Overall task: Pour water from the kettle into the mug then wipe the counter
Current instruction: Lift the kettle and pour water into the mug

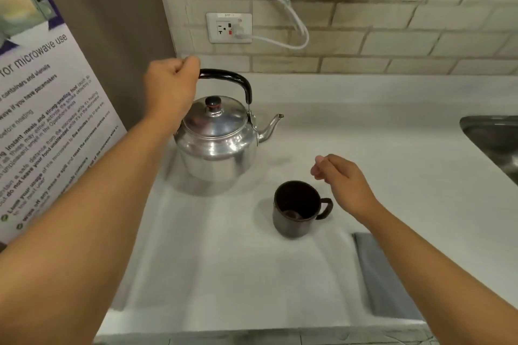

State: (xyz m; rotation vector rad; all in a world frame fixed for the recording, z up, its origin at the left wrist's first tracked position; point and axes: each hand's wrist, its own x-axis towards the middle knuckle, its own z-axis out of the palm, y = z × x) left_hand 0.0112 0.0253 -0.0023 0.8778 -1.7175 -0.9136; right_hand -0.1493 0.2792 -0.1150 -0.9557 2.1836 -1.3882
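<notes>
Left hand [171, 84] fisted around the rear end of the kettle's black handle [229, 79], fingers wrapped, thumb on top. Steel kettle [215, 143] directly below and just right of that hand, upright on the white counter [224, 266], lid on, black knob [213, 102] on top, spout [270, 127] pointing right, away from the hand. Contact between kettle base and counter unclear from this angle; looks seated or barely off.

Right hand [340, 179] hovering free, holding nothing, fingers loosely curled and partly apart, thumb and fingertips near each other but not pinched on anything. Dark mug [298, 209] just below and left of that hand, upright on the counter, handle turned toward the hand, not touched. Something small and dark at the mug bottom, cannot tell what. Mug sits between the two forearms, nearer the right hand, forward-right of the kettle, clearly apart from it.

Grey folded cloth [384, 274] flat on the counter under the right forearm, near the front edge, partly hidden by the arm.

Further out: steel sink [493, 140] corner far right of the right hand. Wall outlet [229, 27] on the tiled backsplash behind the kettle, white cord [283, 8] plugged in and looping upward. Microwave-use poster [42, 120] on the panel left of the left arm.
</notes>
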